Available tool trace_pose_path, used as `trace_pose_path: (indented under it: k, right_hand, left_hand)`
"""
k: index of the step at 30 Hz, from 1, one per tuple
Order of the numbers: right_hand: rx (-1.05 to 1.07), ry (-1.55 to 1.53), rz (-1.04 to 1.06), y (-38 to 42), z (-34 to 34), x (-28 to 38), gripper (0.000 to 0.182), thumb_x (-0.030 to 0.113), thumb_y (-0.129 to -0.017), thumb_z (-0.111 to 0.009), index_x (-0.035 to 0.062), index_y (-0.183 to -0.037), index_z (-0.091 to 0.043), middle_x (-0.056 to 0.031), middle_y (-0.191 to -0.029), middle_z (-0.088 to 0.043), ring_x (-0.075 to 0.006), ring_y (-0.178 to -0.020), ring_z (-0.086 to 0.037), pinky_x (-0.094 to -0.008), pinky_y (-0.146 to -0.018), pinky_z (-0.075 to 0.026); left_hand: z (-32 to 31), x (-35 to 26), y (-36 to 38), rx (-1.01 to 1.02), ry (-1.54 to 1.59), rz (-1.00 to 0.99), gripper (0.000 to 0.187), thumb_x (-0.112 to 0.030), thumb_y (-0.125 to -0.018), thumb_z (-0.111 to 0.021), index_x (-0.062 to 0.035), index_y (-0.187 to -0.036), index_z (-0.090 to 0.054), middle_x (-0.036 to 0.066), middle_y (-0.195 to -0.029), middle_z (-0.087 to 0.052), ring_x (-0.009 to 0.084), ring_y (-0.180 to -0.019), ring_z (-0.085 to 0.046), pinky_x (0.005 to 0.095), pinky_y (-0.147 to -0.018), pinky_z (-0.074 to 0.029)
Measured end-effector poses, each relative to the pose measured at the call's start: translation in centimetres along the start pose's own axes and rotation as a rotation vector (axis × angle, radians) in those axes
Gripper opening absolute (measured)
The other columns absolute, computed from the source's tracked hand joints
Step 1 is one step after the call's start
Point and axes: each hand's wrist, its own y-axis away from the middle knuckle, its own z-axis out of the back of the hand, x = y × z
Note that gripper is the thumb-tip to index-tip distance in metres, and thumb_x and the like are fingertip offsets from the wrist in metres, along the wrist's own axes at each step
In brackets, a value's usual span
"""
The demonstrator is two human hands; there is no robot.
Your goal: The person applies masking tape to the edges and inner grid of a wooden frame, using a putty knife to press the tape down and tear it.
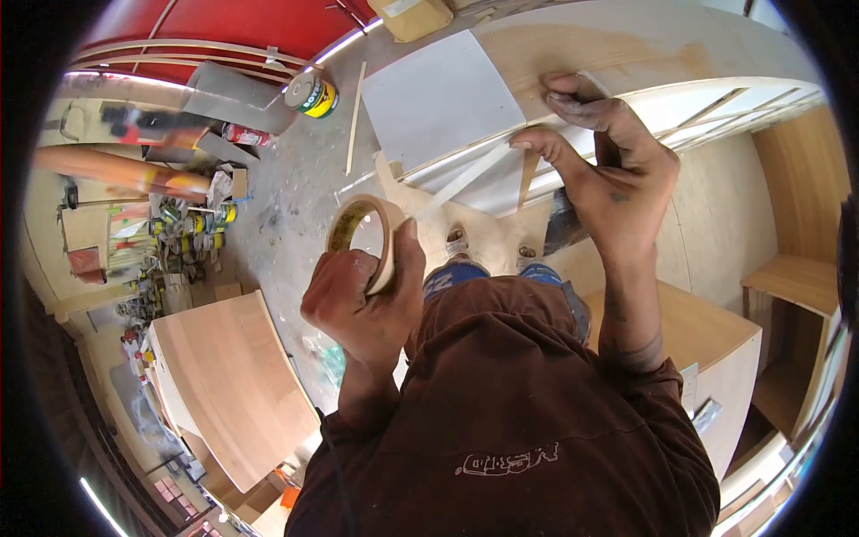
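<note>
Left hand (pixel 358 300) is curled shut around the tape roll (pixel 394 234), out in front of the brown shirt (pixel 528 394). A pale strip (pixel 470 179) runs from the roll to the thumb of the right hand (pixel 622 179). That hand is part open, fingers bent, by the board's edge; I cannot tell if it grips the strip. Farther left, a paint can (pixel 311 95) stands on the gray floor (pixel 277 192).

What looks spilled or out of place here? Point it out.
A thin wooden strip lies loose on the floor near the yellow-labelled can, possibly a stray offcut. The floor is also speckled, perhaps from old spills.
</note>
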Motion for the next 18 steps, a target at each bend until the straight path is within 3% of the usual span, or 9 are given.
trace_pose_path:
  k: [7, 9, 18]
  right_hand:
    - [-0.004, 0.014, -0.023, 0.0, -0.1, 0.1, 0.027, -0.006, -0.076, -0.092, -0.012, -0.097, -0.076, -0.0182, -0.11, -0.079, -0.0216, -0.108, -0.075, -0.0336, -0.097, -0.06]
    - [0.071, 0.03, -0.013, 0.2, 0.2, -0.2, 0.031, -0.015, -0.077, -0.088, -0.0076, -0.101, -0.07, -0.0209, -0.121, -0.074, -0.0251, -0.12, -0.07, -0.0392, -0.106, -0.057]
    - [0.08, 0.01, -0.03, 0.1, 0.3, 0.4, 0.034, -0.015, -0.077, -0.088, -0.0079, -0.104, -0.069, -0.0222, -0.124, -0.073, -0.0251, -0.12, -0.069, -0.0399, -0.107, -0.056]
  left_hand:
    - [-0.7, 0.9, -1.1, -0.006, 0.021, 0.062, 0.054, -0.007, -0.076, -0.095, -0.0074, -0.055, -0.045, 0.006, -0.05, -0.051, 0.0223, -0.043, -0.048, 0.0337, -0.046, -0.038]
    - [-1.2, 1.6, -0.9, -0.053, 0.114, 0.074, 0.052, -0.007, -0.076, -0.095, -0.0067, -0.055, -0.047, 0.007, -0.051, -0.054, 0.0224, -0.043, -0.05, 0.0332, -0.046, -0.04]
    - [-1.4, 1.5, -1.2, -0.067, 0.114, 0.077, 0.05, -0.007, -0.075, -0.095, -0.0058, -0.056, -0.049, 0.009, -0.052, -0.057, 0.0213, -0.044, -0.052, 0.0333, -0.046, -0.041]
